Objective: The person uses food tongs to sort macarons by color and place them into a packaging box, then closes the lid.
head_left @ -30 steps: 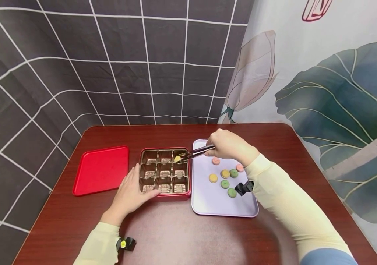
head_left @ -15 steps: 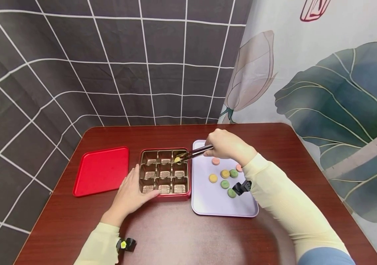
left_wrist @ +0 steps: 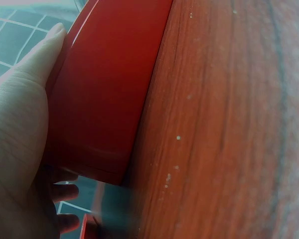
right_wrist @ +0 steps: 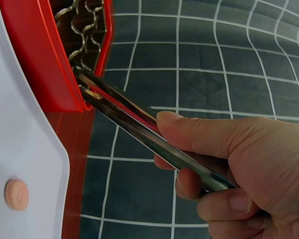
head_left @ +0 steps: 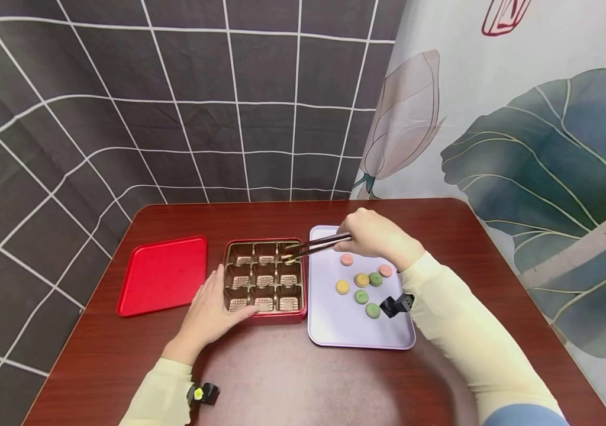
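Note:
My right hand holds metal tongs, thumb on one arm and fingers curled below. Their tips stand apart in the back right compartment of a red box lined with a gold-brown divided insert. Between the tips a bit of a yellow macaron shows low in that compartment; the rest is hidden. With thumb spread along the front wall and fingers extended along the left side, my left hand rests against the box's near left corner. The left wrist view shows the thumb at the rim.
Right of the box lies a pale lilac tray with several yellow, green and pink macarons scattered on it. A red lid lies flat on the table, left of the box. Behind the table hangs a dark gridded cloth.
The tongs' arms have spread apart and my right hand has shifted slightly right. The yellow macaron, plainer to see between the tips before, now shows less. My left hand has stayed still.

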Motion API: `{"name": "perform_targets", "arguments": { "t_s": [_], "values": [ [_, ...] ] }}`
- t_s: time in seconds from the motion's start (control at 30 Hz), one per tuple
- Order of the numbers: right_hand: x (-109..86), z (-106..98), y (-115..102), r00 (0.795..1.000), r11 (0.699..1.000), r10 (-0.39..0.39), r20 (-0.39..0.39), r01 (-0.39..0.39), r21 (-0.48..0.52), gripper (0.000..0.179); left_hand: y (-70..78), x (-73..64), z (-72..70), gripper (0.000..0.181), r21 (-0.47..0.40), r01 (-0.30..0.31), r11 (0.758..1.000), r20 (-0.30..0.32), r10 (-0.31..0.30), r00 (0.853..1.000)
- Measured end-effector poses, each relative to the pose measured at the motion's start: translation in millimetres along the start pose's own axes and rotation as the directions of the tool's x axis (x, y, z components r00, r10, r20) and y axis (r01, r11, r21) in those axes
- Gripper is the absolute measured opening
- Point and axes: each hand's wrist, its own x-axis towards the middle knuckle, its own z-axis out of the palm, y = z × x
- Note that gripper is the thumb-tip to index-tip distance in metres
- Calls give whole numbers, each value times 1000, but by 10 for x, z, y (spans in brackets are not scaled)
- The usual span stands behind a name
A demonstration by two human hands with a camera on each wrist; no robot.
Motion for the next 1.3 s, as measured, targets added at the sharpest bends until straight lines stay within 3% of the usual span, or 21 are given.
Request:
{"name": "perform_targets", "arguments": {
  "t_s": [0.43, 0.7, 1.3],
  "values": [
    [-404, 112, 204, 999, 989, 2, -53, 6, 145, 18, -18, -18, 3, 125, 3, -1, 1000, -2, 1, 1000],
    [-727, 267, 330, 988, 973, 87, -129, -56, 223, 23, -6, -14, -10, 124, -10, 3, 1000, -3, -3, 1000],
    [-1277, 479, 705, 959, 941, 220, -181, -159, 300, 33, 4, 3, -22, 127, -16, 17, 1000, 8, -17, 1000]
  ]
}}
